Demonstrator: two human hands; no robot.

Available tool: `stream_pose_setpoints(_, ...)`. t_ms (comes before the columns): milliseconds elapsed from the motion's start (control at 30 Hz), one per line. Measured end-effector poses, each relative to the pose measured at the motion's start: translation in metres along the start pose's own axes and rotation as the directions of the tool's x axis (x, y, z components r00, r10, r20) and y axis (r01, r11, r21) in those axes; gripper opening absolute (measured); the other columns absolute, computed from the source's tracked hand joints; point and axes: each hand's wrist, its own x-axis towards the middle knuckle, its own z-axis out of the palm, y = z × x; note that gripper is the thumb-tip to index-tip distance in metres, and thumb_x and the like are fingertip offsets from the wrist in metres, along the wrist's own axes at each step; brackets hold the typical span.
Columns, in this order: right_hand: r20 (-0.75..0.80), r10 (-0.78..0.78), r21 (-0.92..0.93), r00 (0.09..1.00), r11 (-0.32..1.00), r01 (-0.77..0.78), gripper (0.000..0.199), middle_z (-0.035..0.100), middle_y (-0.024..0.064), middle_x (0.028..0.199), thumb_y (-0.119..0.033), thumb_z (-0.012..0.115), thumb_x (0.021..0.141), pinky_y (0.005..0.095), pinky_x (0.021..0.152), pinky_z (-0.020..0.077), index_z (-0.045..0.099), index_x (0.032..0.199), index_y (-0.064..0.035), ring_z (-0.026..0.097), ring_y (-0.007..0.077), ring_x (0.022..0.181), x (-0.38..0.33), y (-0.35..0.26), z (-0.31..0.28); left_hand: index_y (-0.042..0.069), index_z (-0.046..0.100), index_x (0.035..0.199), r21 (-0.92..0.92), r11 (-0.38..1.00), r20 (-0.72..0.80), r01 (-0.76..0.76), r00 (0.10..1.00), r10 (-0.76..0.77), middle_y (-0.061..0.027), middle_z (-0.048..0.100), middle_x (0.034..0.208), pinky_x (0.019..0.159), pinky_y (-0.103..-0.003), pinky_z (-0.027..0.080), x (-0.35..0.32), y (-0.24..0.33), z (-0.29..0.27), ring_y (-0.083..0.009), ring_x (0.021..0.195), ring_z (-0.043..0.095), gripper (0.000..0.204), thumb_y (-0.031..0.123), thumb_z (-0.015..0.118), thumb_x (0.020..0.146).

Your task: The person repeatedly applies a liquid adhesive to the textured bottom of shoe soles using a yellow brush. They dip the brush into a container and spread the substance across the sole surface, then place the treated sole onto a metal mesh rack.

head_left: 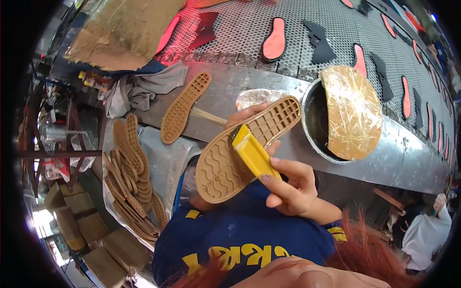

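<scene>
My left hand [246,113] grips a tan rubber shoe sole [223,168] from behind, tilted across my front with its patterned tread side in view. Most of that hand is hidden by the sole. In my right hand [294,185], pinched between thumb and fingers, is a flat yellow-handled tool [257,156]. Its dark-edged tip lies over the middle of the sole; whether it touches I cannot tell, nor its exact kind. A second tan sole [185,110] lies on the metal table to the left, beside a pale flat stick [207,115].
Stacked soles [137,182] fill a plastic-lined holder on the left. A metal pot [312,127], half covered by taped cardboard [354,113], stands right. Beyond, a mesh conveyor [245,29] carries pink insoles [274,41] and black cut pieces [318,43]. Grey cloth [141,89] lies back left.
</scene>
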Motion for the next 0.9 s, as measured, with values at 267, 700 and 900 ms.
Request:
stream_pose_setpoints(267, 0.017, -0.131, 0.045, 0.991, 0.990, 0.130, 0.034, 0.057, 0.0215, 0.102, -0.033, 0.071, 0.079, 0.0265, 0.069, 0.0543, 0.068, 0.091, -0.0008, 0.061, 0.0280, 0.089, 0.019, -0.011, 0.016, 0.002, 0.027, 0.132, -0.059, 0.989, 0.072, 0.135, 0.989, -0.130, -0.0148, 0.044, 0.131, 0.101, -0.031, 0.042, -0.001, 0.011, -0.005, -0.0218, 0.123, 0.046, 0.070, -0.012, 0.065, 0.074)
stream_pose_setpoints(700, 0.167, -0.156, 0.076, 0.974, 0.986, 0.145, 0.034, 0.059, 0.0145, 0.100, -0.032, 0.071, 0.079, 0.0282, 0.080, 0.0517, 0.067, 0.091, -0.0008, 0.055, 0.0271, 0.098, 0.037, -0.020, -0.003, 0.007, 0.032, 0.125, -0.570, 0.800, 0.104, 0.186, 0.983, -0.154, -0.0152, 0.044, 0.126, 0.098, -0.035, 0.043, -0.019, -0.025, 0.005, -0.0240, 0.118, 0.049, 0.061, -0.007, 0.061, 0.073)
stream_pose_setpoints(900, 0.138, -0.172, 0.102, 0.975, 0.982, 0.159, 0.036, 0.057, 0.0192, 0.103, -0.033, 0.070, 0.080, 0.0298, 0.081, 0.0512, 0.066, 0.092, 0.0003, 0.057, 0.0293, 0.098, 0.032, -0.020, 0.003, 0.001, 0.037, 0.125, -0.756, 0.567, 0.227, 0.327, 0.944, -0.241, -0.0146, 0.044, 0.124, 0.104, -0.038, 0.036, -0.019, -0.026, 0.002, -0.0261, 0.123, 0.041, 0.043, 0.023, 0.051, 0.091)
